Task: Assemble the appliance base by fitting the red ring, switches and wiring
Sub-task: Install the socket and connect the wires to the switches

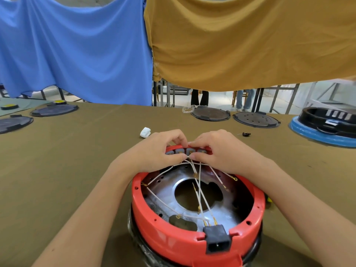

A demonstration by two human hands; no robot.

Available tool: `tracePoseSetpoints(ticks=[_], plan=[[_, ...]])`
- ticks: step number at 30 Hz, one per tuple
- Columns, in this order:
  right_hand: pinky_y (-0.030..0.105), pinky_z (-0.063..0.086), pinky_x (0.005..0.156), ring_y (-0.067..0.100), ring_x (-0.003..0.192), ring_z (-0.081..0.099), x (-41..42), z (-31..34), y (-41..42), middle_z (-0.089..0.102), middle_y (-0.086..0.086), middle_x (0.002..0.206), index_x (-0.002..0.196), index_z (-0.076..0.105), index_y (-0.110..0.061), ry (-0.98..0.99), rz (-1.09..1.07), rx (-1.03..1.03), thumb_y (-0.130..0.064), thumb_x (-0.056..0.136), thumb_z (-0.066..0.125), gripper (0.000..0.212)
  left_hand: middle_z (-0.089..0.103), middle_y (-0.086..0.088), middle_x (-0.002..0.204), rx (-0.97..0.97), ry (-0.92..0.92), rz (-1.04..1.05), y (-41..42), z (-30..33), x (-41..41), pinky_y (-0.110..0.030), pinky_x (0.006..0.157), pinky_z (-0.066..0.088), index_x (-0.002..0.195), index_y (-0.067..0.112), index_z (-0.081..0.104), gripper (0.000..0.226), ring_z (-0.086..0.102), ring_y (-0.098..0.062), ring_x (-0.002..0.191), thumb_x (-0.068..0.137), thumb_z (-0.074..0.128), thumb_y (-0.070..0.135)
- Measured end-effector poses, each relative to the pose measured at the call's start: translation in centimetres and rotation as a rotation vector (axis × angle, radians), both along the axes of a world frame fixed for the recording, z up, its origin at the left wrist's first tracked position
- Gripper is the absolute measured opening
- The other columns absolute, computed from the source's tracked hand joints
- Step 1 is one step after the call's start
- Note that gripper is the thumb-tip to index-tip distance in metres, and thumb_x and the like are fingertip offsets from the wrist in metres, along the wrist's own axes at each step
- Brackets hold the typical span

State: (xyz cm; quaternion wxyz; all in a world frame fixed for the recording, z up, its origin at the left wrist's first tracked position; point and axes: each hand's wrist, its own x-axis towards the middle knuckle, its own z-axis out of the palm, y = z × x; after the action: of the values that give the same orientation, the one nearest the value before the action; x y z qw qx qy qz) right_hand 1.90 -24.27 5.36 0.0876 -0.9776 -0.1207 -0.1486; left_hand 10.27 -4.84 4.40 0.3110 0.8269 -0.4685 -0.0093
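Both hands pinch the red switch panel (pixel 187 150) at 12 o'clock of the red ring (pixel 192 241). Left hand (pixel 159 151) and right hand (pixel 221 151) have fingers curled closed on it, thumbs touching white wires (pixel 200 189).

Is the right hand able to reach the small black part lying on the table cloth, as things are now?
Probably not at once: the right hand is busy pinching the red switch panel. The black part lies beyond it with nothing between.

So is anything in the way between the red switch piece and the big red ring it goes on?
Only the white wires. They hang from the switch panel, held in both the left hand and the right hand, and cross the opening of the red ring below. Nothing else shows in between.
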Motion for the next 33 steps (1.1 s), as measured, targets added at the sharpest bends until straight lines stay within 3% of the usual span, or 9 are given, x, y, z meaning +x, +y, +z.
tracePoseSetpoints(ticks=[5,12,19,23,26,28,30,33], plan=[[0.033,0.050,0.084,0.009,0.094,0.062,0.0,-0.3,-0.4,0.070,-0.012,0.104,0.121,0.068,-0.032,0.010,0.002,0.157,-0.040,0.089,0.067,0.033,0.069,0.013,0.108,-0.029,0.111,-0.001,0.1,0.1,-0.1,-0.039,0.093,0.054,0.106,0.034,0.059,0.024,0.067,-0.007,0.097,0.088,0.071,0.025],[0.039,0.051,0.083,0.014,0.091,0.061,0.2,-0.3,-0.2,0.072,-0.009,0.101,0.119,0.070,-0.035,0.014,0.001,0.123,-0.040,0.092,0.064,0.028,0.070,0.013,0.112,-0.038,0.098,0.008,0.1,0.0,0.0,-0.040,0.102,0.049,0.104,0.031,0.062,0.017,0.064,-0.005,0.109,0.090,0.069,0.024],[0.023,0.048,0.088,0.002,0.103,0.060,-0.3,-0.4,-0.7,0.067,-0.013,0.117,0.129,0.063,-0.032,0.036,-0.019,0.241,-0.047,0.085,0.070,0.047,0.068,0.013,0.118,-0.041,0.144,-0.012,0.1,0.1,-0.1,-0.039,0.105,0.047,0.108,0.034,0.063,0.020,0.062,-0.005,0.114,0.091,0.068,0.025],[0.017,0.049,0.086,-0.004,0.103,0.059,-1.1,-0.2,-1.3,0.061,-0.016,0.121,0.129,0.060,-0.030,0.037,-0.031,0.324,-0.046,0.082,0.074,0.052,0.070,0.020,0.102,0.006,0.098,0.008,0.4,0.4,-0.1,-0.039,0.096,0.052,0.102,0.040,0.063,0.016,0.066,-0.003,0.097,0.092,0.066,0.027],[0.015,0.049,0.081,-0.006,0.100,0.059,-1.6,-0.2,-1.6,0.061,-0.018,0.114,0.117,0.063,-0.031,0.036,-0.037,0.352,-0.043,0.082,0.075,0.039,0.069,0.016,0.102,0.040,0.050,0.079,1.0,0.7,0.4,-0.043,0.094,0.051,0.099,0.041,0.063,0.015,0.063,-0.013,0.100,0.090,0.068,0.031],[0.012,0.046,0.079,-0.004,0.099,0.059,-1.6,-0.4,-1.5,0.062,-0.015,0.110,0.110,0.065,-0.030,0.028,-0.045,0.343,-0.040,0.082,0.075,0.031,0.067,0.019,0.096,0.051,0.021,0.114,1.1,0.7,0.5,-0.039,0.083,0.053,0.097,0.041,0.062,0.013,0.064,-0.018,0.088,0.089,0.069,0.033],[0.016,0.045,0.082,-0.001,0.099,0.059,-1.5,-0.6,-1.3,0.062,-0.013,0.108,0.105,0.068,-0.029,0.010,-0.059,0.320,-0.041,0.083,0.074,0.026,0.064,0.028,0.079,0.059,-0.011,0.126,1.1,0.6,0.4,-0.029,0.066,0.044,0.093,0.043,0.061,0.011,0.054,-0.009,0.071,0.087,0.069,0.036],[0.025,0.048,0.086,0.002,0.096,0.059,-1.4,-0.5,-1.0,0.063,-0.013,0.102,0.097,0.072,-0.031,-0.012,-0.063,0.331,-0.049,0.082,0.072,0.024,0.061,0.026,0.080,0.069,-0.020,0.119,0.9,0.6,0.1,-0.021,0.066,0.039,0.098,0.042,0.060,0.014,0.053,0.001,0.077,0.088,0.069,0.039]])
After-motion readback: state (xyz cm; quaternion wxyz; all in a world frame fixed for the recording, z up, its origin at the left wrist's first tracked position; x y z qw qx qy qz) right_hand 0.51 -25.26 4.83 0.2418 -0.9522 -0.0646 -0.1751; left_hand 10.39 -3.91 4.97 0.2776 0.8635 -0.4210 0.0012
